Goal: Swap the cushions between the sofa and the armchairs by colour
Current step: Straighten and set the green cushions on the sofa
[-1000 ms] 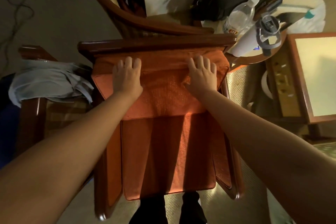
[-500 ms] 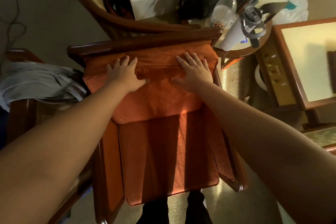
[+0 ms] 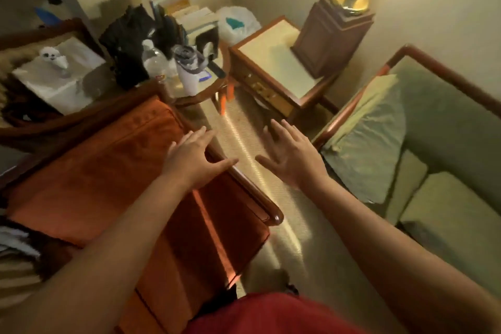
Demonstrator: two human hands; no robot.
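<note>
Hands: left hand [image 3: 193, 161] and right hand [image 3: 291, 158] were spread, holding nothing | Cushions: orange cushion [image 3: 108, 160] lay on armchair [image 3: 244, 184]; green cushion [image 3: 371, 141] leaned in sofa [image 3: 450, 122] corner | Handling: likely soft, light (floppy); best gripped by opposite edges.

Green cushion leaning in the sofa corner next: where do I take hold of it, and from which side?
Take the green cushion by its two side edges, one hand each, coming from the front over the carpet. It leans tilted against the sofa arm and back, so its broad face and free edges point toward you. Both the left hand and right hand are open and empty.
</note>
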